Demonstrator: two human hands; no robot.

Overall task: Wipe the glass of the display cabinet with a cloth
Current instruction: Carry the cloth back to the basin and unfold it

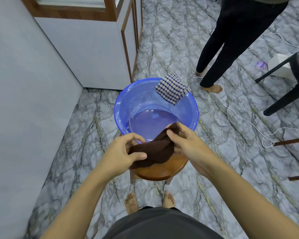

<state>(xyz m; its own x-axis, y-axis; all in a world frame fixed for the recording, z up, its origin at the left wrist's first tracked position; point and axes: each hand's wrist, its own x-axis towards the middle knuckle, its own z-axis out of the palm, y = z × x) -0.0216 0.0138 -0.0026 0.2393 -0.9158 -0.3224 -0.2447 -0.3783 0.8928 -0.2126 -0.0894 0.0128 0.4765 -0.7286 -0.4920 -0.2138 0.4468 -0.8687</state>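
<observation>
Brown cloth [155, 149] is bunched into a thick roll and held between both hands. Its long axis slants from the near end, in the left grip [123, 152], to the far end, in the right grip [188, 144]. The left grip pinches its end with the thumb laid over the top and the fingers curled beneath. The right grip closes thumb and fingers round the other end. Directly under the two grips are the near rim of a blue basin [117, 107] and the wooden stool [162, 171] that carries it. Shallow water [150, 121] lies just beyond the grips, and a checked cloth [171, 88] is draped over the far rim.

The cabinet [93, 49] stands well beyond and to the left of both grips, across the basin, and its glass pane [71, 1] is higher than its pale side panel. The left grip is the nearer one to it. Judging from this, the cloth is being wrung or gathered and no glass is wiped yet. The next move is a lift away from the basin, leftward and up, probably with one grip letting go so the roll can open flat against the pane.
</observation>
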